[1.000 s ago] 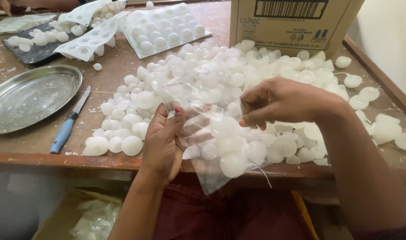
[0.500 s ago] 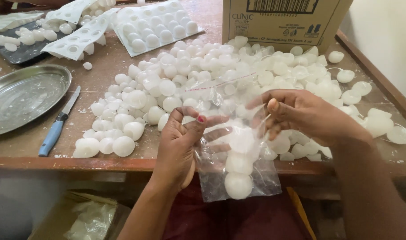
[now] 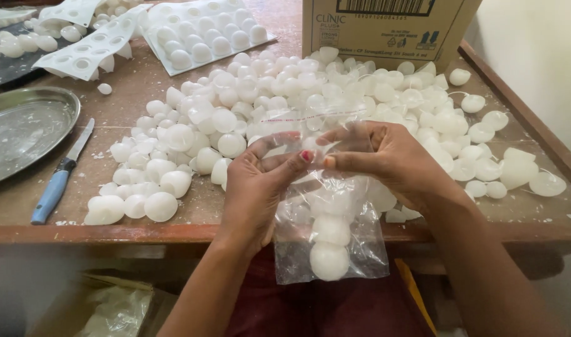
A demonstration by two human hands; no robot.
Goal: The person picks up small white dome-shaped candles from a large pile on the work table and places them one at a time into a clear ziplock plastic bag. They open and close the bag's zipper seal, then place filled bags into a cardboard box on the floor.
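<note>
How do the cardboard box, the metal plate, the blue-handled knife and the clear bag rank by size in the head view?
1. Cardboard box, though cut off by the frame.
2. Metal plate, also cut off.
3. Clear bag, nearer the camera, so unsure against the plate.
4. Blue-handled knife.

Body only: two bare forearms enter from the bottom edge of the frame, no sleeves, cuffs or gloves in view. Left hand (image 3: 257, 190): bare, no ring or watch showing, red polish on the one nail that faces the camera, mid-frame. Right hand (image 3: 391, 162): bare, no jewellery showing, nails not readable. Dark maroon garment over the lap, bottom centre of the frame.
</note>
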